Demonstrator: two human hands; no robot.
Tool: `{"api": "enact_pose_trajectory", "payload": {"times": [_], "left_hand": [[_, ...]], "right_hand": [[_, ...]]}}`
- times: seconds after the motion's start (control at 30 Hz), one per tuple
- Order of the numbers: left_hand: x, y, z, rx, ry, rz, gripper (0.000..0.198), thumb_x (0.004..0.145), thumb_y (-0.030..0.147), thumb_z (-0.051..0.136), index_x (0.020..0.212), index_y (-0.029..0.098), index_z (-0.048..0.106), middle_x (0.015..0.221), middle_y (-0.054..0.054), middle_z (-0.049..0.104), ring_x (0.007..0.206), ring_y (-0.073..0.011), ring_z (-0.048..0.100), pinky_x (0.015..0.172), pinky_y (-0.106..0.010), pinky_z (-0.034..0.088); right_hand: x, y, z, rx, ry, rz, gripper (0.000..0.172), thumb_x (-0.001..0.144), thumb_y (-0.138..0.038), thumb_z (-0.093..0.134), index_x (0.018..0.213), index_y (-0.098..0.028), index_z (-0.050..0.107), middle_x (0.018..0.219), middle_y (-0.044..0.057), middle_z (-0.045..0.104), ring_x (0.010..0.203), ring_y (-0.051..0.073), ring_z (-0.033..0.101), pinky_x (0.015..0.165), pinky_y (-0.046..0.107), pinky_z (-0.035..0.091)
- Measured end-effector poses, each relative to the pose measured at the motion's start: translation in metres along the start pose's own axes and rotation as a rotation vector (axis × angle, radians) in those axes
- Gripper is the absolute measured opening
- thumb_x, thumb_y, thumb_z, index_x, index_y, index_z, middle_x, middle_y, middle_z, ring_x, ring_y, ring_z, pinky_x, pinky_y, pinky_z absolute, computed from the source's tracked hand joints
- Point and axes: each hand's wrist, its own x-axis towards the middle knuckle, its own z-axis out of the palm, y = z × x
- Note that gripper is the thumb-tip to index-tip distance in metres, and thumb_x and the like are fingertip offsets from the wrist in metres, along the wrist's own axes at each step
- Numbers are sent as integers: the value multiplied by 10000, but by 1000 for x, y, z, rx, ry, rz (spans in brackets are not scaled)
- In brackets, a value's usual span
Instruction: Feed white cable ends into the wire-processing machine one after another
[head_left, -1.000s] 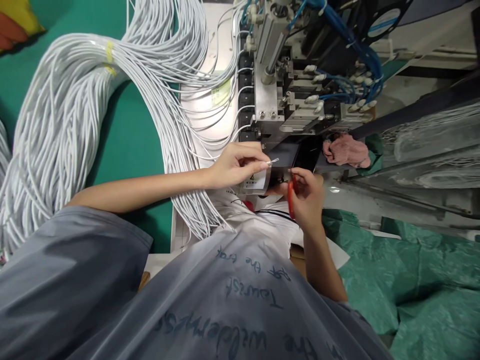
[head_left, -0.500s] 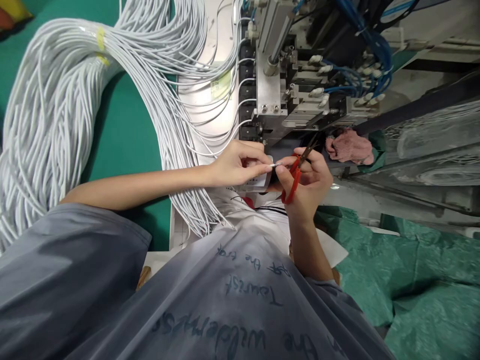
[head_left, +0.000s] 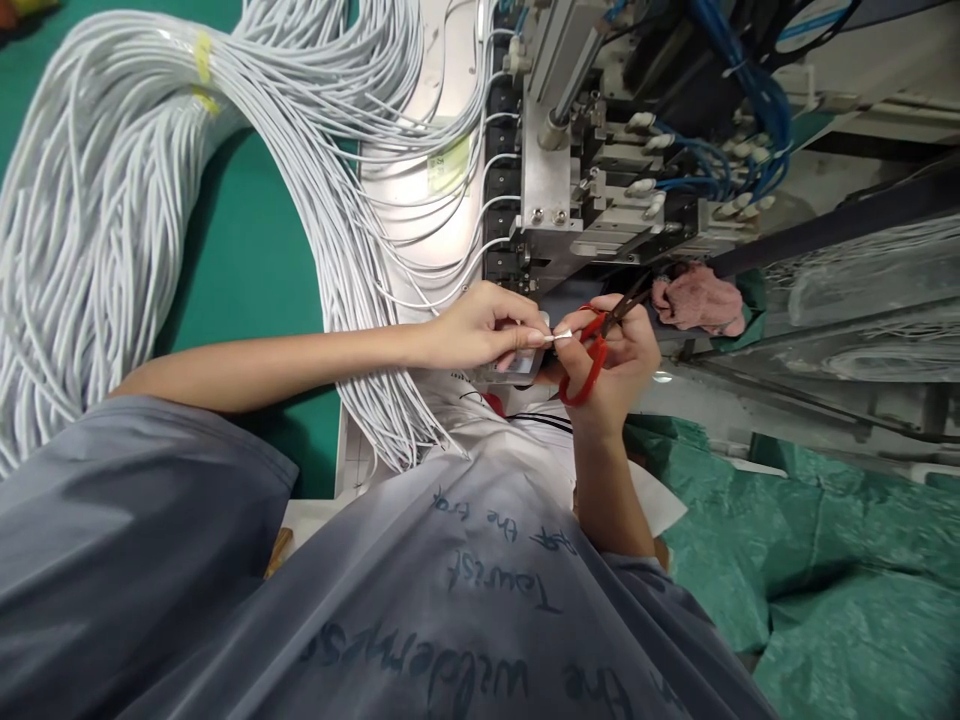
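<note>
My left hand pinches a thin white cable close to its end between thumb and forefinger. My right hand is closed around red-handled scissors, whose dark blades point up and to the right, away from the cable. The thumb and forefinger of that same hand meet at the cable's tip, where a small whitish piece shows; its exact kind is too small to tell. Under my left forearm fans out the loose end of a large white cable bundle, tied with yellow tape.
Beyond my hands stands a metal machine with blue air tubes; several white cables run into its black blocks. A pink cloth lies to the right. Green sheeting fills the lower right. A green mat lies under the bundle.
My right thumb and forefinger have closed in on the cable's tip, where a whitish piece now shows instead of the thin silvery end. The scissors have tilted slightly to the right.
</note>
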Motion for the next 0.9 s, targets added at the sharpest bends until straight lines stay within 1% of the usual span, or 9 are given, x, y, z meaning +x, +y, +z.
{"api": "enact_pose_trajectory", "payload": {"times": [0.17, 0.27, 0.37, 0.47, 0.53, 0.63, 0.7, 0.77, 0.9], "left_hand": [[3, 6, -6, 1, -98, -81, 462, 812, 521, 586, 642, 92, 602, 533, -4, 560, 390, -46, 505, 401, -152, 370], [4, 11, -8, -25, -139, -155, 414, 814, 480, 606, 651, 99, 599, 554, -4, 567, 391, -40, 482, 400, -155, 356], [4, 12, -9, -38, -357, -225, 341, 847, 376, 586, 644, 103, 614, 547, -8, 576, 394, -39, 456, 435, -168, 370], [3, 8, -8, 81, -479, -172, 230, 817, 258, 598, 650, 110, 651, 566, -17, 592, 476, -62, 489, 497, -177, 388], [3, 5, -7, 164, -404, -106, 170, 799, 223, 601, 694, 112, 675, 633, -30, 620, 561, -78, 521, 544, -177, 401], [5, 4, -7, 211, -301, -68, 192, 818, 247, 579, 743, 103, 682, 690, -44, 633, 603, -86, 533, 555, -175, 402], [6, 5, -6, 230, -288, -52, 215, 832, 261, 565, 746, 99, 676, 690, -45, 631, 606, -87, 538, 555, -172, 403], [6, 5, -6, 235, -284, -22, 222, 840, 264, 559, 741, 100, 671, 694, -46, 635, 605, -83, 540, 565, -166, 409], [6, 3, -4, 221, -265, 11, 244, 857, 267, 547, 724, 95, 657, 670, -41, 624, 572, -69, 519, 547, -152, 404]], "right_hand": [[5, 7, -3, -88, -36, -86, 364, 667, -331, 756, 949, -241, 544, 709, -34, 625, 580, 104, 571, 534, 246, 467], [7, 10, -1, -127, -4, -287, 295, 698, -291, 722, 928, -250, 541, 706, -38, 629, 560, 107, 563, 525, 261, 459], [7, 10, 3, -134, 32, -436, 265, 717, -261, 697, 927, -269, 535, 674, -43, 610, 538, 118, 544, 542, 290, 458], [12, 8, -6, -157, 203, -378, 274, 748, -292, 674, 974, -277, 520, 704, -26, 575, 581, 142, 556, 605, 332, 483], [21, 12, -30, -208, 370, -391, 299, 759, -295, 654, 1016, -273, 504, 747, -18, 542, 645, 155, 573, 680, 356, 500], [43, 32, -93, -397, 654, -448, 296, 747, -201, 611, 1020, -232, 499, 854, 11, 507, 741, 147, 572, 773, 348, 492], [61, 53, -141, -607, 770, -301, 293, 737, -140, 561, 1019, -184, 494, 913, 45, 519, 763, 144, 562, 797, 344, 486], [76, 73, -183, -841, 699, 23, 278, 729, -111, 518, 1004, -145, 517, 797, 17, 525, 712, 140, 542, 779, 342, 484], [91, 100, -224, -971, 563, 293, 303, 657, -74, 575, 957, -45, 607, 693, 45, 583, 631, 155, 536, 685, 324, 471]]}}
